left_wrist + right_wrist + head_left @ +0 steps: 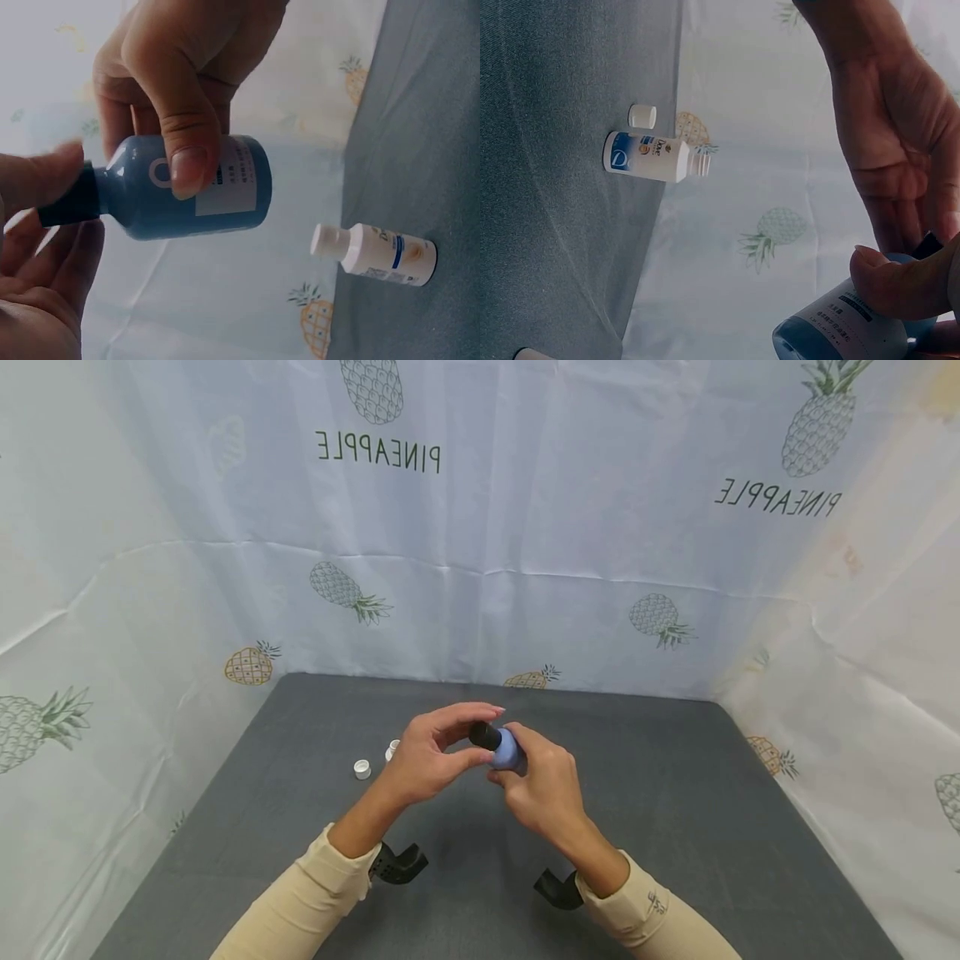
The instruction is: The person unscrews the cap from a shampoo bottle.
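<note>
A blue bottle (507,750) with a white printed label is held tilted above the table in my right hand (547,783), its thumb lying along the label in the left wrist view. My left hand (429,758) pinches the bottle's black cap (483,735) between thumb and fingers. The cap sits at the bottle's neck. Beyond my left hand, an uncapped white Dove bottle (646,156) stands upright, mostly hidden in the head view. Beside it lies a small white cap (362,769).
Another white bottle (390,255) with a white top stands on the dark grey table (675,827) in the left wrist view; the head view does not show it. Pineapple-printed curtains (480,510) enclose the table. Black wrist mounts (401,864) project below both wrists.
</note>
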`<state>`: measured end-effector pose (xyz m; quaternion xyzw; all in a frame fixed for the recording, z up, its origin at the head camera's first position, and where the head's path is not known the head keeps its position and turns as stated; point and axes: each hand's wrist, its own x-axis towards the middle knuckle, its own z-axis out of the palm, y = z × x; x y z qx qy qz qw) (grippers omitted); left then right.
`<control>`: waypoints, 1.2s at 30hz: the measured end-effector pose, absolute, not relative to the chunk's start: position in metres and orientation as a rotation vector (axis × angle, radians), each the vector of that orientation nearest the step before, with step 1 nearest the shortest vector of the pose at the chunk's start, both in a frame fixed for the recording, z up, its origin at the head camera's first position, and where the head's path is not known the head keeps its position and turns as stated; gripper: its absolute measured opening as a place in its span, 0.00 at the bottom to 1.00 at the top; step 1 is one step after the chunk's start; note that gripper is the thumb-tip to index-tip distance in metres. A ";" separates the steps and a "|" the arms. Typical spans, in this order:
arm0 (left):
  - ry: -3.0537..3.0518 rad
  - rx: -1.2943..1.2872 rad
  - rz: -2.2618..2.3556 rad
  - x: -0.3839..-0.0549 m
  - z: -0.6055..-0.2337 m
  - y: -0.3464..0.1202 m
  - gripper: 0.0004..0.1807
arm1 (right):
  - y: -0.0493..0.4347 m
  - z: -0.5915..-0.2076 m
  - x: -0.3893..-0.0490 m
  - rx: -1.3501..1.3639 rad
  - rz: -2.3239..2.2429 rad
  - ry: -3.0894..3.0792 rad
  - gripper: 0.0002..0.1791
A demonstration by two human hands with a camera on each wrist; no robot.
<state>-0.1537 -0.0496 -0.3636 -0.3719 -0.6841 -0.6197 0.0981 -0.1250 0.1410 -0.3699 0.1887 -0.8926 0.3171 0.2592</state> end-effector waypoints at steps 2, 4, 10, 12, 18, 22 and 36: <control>-2.034 -1.109 -1.820 -0.154 -0.363 -0.050 0.22 | 0.141 -0.370 -0.125 0.513 0.864 -2.420 0.27; -2.037 -1.099 -1.813 -0.153 -0.362 -0.050 0.20 | 0.141 -0.370 -0.125 0.515 0.867 -2.422 0.27; -2.003 -1.053 -1.817 -0.154 -0.362 -0.049 0.18 | 0.141 -0.369 -0.127 0.515 0.855 -2.421 0.25; -1.991 -1.057 -1.811 -0.155 -0.363 -0.048 0.18 | 0.141 -0.370 -0.127 0.513 0.854 -2.421 0.25; -2.009 -1.106 -1.801 -0.155 -0.363 -0.048 0.22 | 0.142 -0.370 -0.127 0.508 0.856 -2.421 0.25; -2.038 -1.135 -1.793 -0.154 -0.362 -0.049 0.23 | 0.141 -0.370 -0.127 0.507 0.872 -2.418 0.26; -2.064 -1.016 -1.695 -0.154 -0.361 -0.047 0.17 | 0.141 -0.372 -0.126 0.516 0.867 -2.420 0.24</control>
